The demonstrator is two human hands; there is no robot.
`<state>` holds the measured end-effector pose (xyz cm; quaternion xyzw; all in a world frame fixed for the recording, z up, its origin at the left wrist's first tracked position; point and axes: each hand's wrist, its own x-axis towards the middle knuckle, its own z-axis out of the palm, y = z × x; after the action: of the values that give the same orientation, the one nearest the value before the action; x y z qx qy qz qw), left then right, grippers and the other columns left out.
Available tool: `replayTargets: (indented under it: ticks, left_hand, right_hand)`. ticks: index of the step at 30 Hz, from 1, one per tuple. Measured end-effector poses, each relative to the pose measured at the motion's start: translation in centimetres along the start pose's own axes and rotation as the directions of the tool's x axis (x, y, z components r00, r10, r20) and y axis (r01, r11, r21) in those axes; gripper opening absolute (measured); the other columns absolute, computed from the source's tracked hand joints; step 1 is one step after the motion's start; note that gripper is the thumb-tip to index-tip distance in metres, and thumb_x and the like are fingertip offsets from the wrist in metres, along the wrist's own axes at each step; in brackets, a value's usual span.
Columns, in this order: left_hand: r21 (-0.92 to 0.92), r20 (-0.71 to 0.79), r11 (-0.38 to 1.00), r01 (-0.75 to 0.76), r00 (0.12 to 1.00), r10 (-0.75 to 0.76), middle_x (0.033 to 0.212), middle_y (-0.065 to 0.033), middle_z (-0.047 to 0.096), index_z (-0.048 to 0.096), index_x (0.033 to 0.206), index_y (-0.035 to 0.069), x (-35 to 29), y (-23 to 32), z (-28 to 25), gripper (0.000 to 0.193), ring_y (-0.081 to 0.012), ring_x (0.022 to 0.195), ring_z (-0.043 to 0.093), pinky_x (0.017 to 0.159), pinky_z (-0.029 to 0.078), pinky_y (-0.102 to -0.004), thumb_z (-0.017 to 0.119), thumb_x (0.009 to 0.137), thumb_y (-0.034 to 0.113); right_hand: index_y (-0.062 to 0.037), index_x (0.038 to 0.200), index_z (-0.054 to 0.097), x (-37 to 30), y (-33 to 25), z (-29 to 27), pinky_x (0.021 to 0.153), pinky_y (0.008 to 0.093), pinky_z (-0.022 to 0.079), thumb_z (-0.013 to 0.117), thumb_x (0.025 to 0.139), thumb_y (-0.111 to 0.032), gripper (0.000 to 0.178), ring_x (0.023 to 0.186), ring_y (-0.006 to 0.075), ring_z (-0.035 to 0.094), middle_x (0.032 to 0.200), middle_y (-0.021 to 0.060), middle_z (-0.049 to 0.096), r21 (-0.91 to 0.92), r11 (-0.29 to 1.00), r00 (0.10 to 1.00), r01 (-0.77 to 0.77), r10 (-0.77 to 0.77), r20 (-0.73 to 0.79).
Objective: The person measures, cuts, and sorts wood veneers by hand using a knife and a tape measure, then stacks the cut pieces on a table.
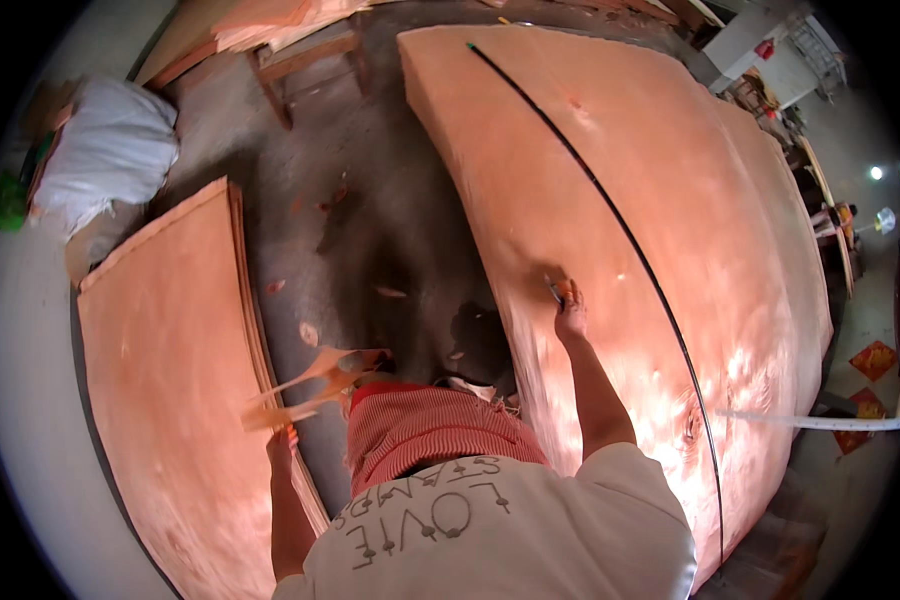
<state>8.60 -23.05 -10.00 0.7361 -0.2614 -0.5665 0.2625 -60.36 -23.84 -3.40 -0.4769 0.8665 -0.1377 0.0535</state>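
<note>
On the right lies a large stack of wood veneer sheets (550, 180), its pinkish-tan top sheet bulging in the fisheye view. My right hand (571, 310) is over this stack near its left edge, closed around a small tool with a greyish tip (552, 289); its exact kind is too small to make out. On my left side, my left hand (284, 438) grips torn veneer scraps (322, 382), thin and ragged, which stick out toward my legs. That hand is beside the inner edge of a lower veneer stack (170, 330).
A long thin black strip (610, 205) runs lengthwise over the right stack. Veneer scraps (390, 292) litter the dark floor between the stacks. A white sack (110, 140) stands far left, a wooden trestle (310, 60) with more sheets at the back. A white bar (820, 422) juts in at right.
</note>
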Motion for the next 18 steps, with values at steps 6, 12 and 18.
replayTargets:
  ticks: [6,12,18]
  left_hand:
    - [-0.015,0.160,0.994,0.109,0.981,-0.105,0.083,-0.0040,0.061,0.059,0.094,0.009,11.9,7.4,4.1,0.023,-0.0115,0.063,0.056,0.053,0.039,-0.0223,0.055,0.086,0.030]
    - [0.564,0.428,0.756,-0.334,0.901,0.079,0.076,-0.0103,0.063,0.061,0.097,0.005,28.7,20.5,5.6,0.026,-0.0180,0.067,0.060,0.060,0.046,-0.0293,0.057,0.083,0.027]
    - [0.717,0.536,0.400,-0.571,0.818,0.209,0.093,-0.0136,0.063,0.062,0.102,0.009,38.1,41.1,14.6,0.028,-0.0274,0.086,0.060,0.074,0.047,-0.0354,0.051,0.086,0.029]
  right_hand:
    - [-0.0064,0.120,0.047,11.5,-5.3,2.3,0.100,0.0396,0.031,0.049,0.079,-0.006,0.040,0.124,0.0303,0.031,0.137,0.0108,0.031,0.016,0.997,0.997,-0.073,0.074,-0.035]
    - [-0.0046,0.117,0.049,19.4,-11.8,4.3,0.099,0.0403,0.033,0.048,0.080,-0.007,0.037,0.120,0.0317,0.035,0.133,0.0122,0.036,0.063,0.957,0.957,-0.284,0.287,-0.049]
    - [-0.0066,0.120,0.047,28.2,-13.4,6.5,0.071,0.0393,0.048,0.045,0.087,-0.017,0.034,0.085,0.0297,0.057,0.110,0.0156,0.053,0.217,0.877,0.875,-0.429,0.463,-0.143]
